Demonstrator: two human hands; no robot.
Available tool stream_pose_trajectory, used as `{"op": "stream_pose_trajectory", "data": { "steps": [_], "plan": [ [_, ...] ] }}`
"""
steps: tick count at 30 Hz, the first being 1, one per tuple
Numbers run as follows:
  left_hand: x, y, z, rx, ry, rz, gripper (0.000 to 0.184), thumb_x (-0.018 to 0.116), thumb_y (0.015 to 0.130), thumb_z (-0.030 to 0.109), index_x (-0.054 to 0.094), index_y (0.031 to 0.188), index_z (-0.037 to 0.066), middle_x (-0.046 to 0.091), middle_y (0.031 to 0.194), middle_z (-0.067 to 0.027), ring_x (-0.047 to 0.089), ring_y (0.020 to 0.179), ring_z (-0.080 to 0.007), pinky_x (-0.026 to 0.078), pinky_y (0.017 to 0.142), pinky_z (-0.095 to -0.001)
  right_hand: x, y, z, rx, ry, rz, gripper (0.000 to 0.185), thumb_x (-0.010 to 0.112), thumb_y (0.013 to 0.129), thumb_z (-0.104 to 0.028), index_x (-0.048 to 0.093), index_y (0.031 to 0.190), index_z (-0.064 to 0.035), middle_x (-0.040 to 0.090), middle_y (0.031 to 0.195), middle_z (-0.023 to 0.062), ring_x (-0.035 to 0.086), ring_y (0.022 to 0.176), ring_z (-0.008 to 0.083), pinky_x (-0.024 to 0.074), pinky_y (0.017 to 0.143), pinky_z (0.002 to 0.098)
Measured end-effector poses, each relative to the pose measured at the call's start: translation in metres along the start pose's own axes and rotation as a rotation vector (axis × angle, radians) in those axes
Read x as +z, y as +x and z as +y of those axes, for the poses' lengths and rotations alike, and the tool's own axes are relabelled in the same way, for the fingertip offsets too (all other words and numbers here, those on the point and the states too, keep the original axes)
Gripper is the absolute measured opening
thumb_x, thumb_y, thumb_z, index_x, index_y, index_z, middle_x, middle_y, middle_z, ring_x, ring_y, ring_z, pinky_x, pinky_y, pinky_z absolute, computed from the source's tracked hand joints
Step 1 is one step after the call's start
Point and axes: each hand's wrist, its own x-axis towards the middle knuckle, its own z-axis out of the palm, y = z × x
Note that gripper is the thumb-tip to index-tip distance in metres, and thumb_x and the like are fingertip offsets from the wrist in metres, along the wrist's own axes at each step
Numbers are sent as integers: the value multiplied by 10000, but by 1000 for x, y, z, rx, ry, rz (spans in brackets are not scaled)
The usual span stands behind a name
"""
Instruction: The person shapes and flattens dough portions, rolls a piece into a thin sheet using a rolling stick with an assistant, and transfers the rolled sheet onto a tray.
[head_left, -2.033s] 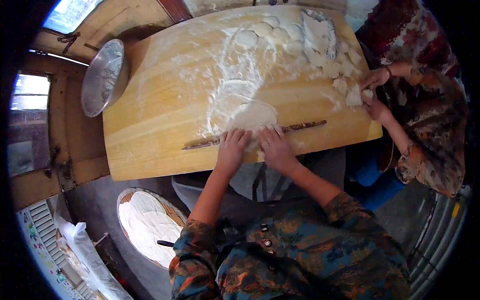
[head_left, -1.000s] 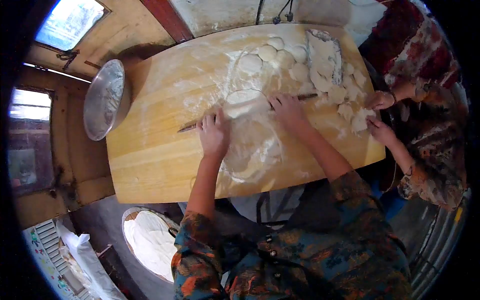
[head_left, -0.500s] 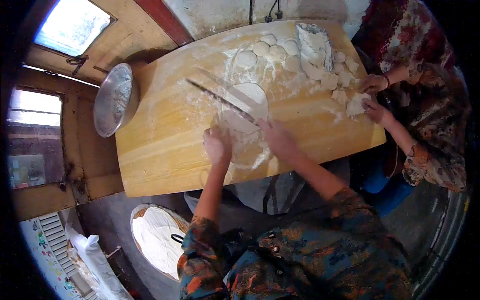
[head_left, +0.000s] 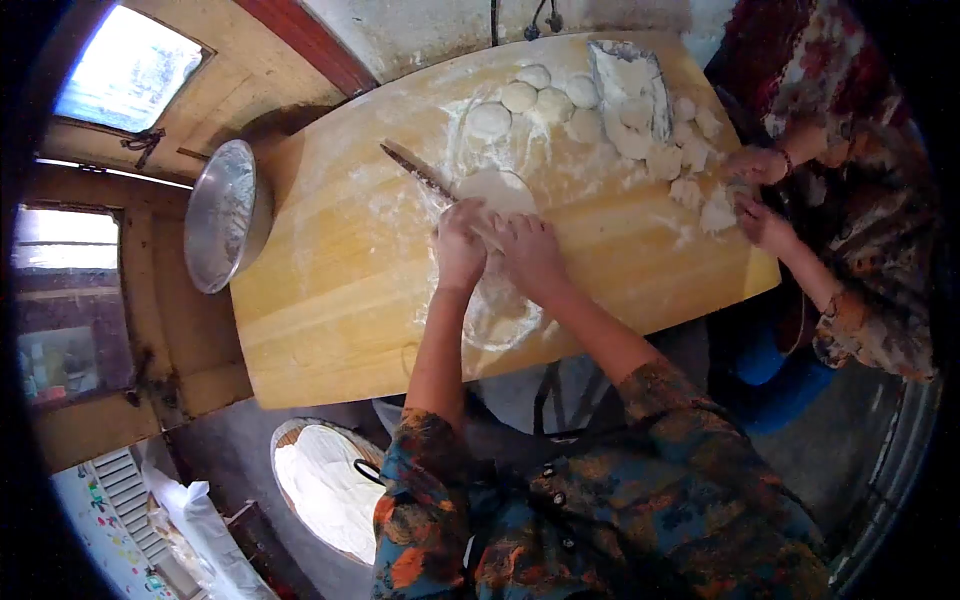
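Note:
A slim, dark-tipped rolling pin (head_left: 418, 174) lies slantwise across a flat round of dough (head_left: 503, 188) on the floury wooden board (head_left: 340, 310). My left hand (head_left: 461, 246) is closed over the pin. Right beside it, my right hand (head_left: 531, 256) also curls over the pin, fingers bent on top of it. The hands hide the pin's near end and part of the dough. Small dough discs (head_left: 489, 121) sit behind the round, next to an open bag of flour (head_left: 632, 95).
Another person's hands (head_left: 762, 222) work a piece of dough (head_left: 717, 211) at the board's right edge, near several dough lumps (head_left: 686, 192). A metal bowl (head_left: 228, 215) stands at the left. Below the board, a round tray (head_left: 290, 432) bears white sheets of dough.
My left hand has moved up and right onto the rolling pin, and my right hand has shifted slightly left along it. The pin has come down onto the dough.

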Motion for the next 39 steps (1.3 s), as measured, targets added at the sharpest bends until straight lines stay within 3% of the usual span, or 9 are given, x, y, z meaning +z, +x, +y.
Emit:
{"op": "stream_pose_trajectory", "data": {
  "steps": [2, 7, 16, 19, 22, 25, 28, 33, 39],
  "plan": [
    [-14, -5, 12, 333, 773, -138, 412, 579, 775, 51, 592, 1182, 114, 554, 1241, -101, 501, 1164, -271, 356, 994, -503, 6, 5, 7, -24, 3, -93, 450, 616, 818, -215, 530, 1240, -86, 594, 1034, 147, 544, 1044, 332, 420, 893, 442],
    [-32, -39, 37, 234, 765, -346, 411, 535, 803, 106, 574, 1212, 117, 548, 1193, -119, 476, 1179, -287, 318, 1014, -507, -22, -15, 39, -366, 23, -210, 454, 604, 743, -125, 561, 1192, -66, 582, 1005, 113, 542, 993, 309, 440, 879, 416],
    [-17, -148, 39, 259, 739, -383, 507, 568, 842, 218, 483, 1323, 81, 513, 1264, -135, 469, 1193, -316, 333, 996, -514, -24, -129, 28, -359, -156, -215, 570, 575, 809, -258, 482, 1314, -12, 503, 1322, 160, 447, 1239, 300, 297, 1060, 470],
    [-19, -129, 52, 180, 741, -309, 549, 555, 860, 257, 447, 1344, 23, 487, 1317, -159, 443, 1238, -326, 280, 1048, -529, -31, -89, 10, -178, -109, -445, 612, 564, 838, -308, 438, 1351, 0, 443, 1397, 164, 398, 1297, 309, 240, 1104, 488],
    [-29, -100, 65, 128, 669, -234, 602, 559, 858, 223, 381, 1390, 6, 425, 1394, -191, 371, 1313, -358, 210, 1094, -545, -33, -53, 7, -47, -55, -273, 643, 557, 856, -337, 400, 1381, -1, 420, 1418, 177, 374, 1323, 323, 206, 1119, 513],
    [-22, -120, 59, 80, 518, -389, 676, 545, 875, 271, 301, 1446, 4, 315, 1488, -210, 247, 1406, -363, 134, 1143, -519, -37, -70, 10, -72, -13, -504, 673, 565, 844, -355, 393, 1387, 2, 408, 1425, 190, 376, 1321, 334, 208, 1115, 520],
    [0, -111, 35, 192, 770, -360, 629, 513, 906, 361, 373, 1404, 3, 357, 1460, -205, 312, 1369, -363, 207, 1107, -531, 3, -62, 28, -200, -186, -243, 673, 553, 859, -371, 385, 1393, 2, 401, 1432, 189, 368, 1328, 335, 215, 1116, 513],
    [9, -8, 9, 57, 752, -156, 637, 471, 935, 422, 376, 1404, 2, 336, 1471, -226, 288, 1378, -357, 223, 1119, -470, 6, 68, 35, -15, -200, -225, 636, 595, 830, -324, 432, 1378, -45, 404, 1438, 163, 346, 1342, 332, 214, 1114, 509],
    [-7, -112, 43, 138, 484, -330, 674, 550, 896, 389, 349, 1415, 11, 368, 1464, -181, 278, 1387, -354, 211, 1108, -537, -27, -52, 33, -197, 24, -538, 615, 583, 835, -307, 434, 1386, -78, 406, 1427, 168, 357, 1331, 334, 203, 1103, 547]
  ]
}}
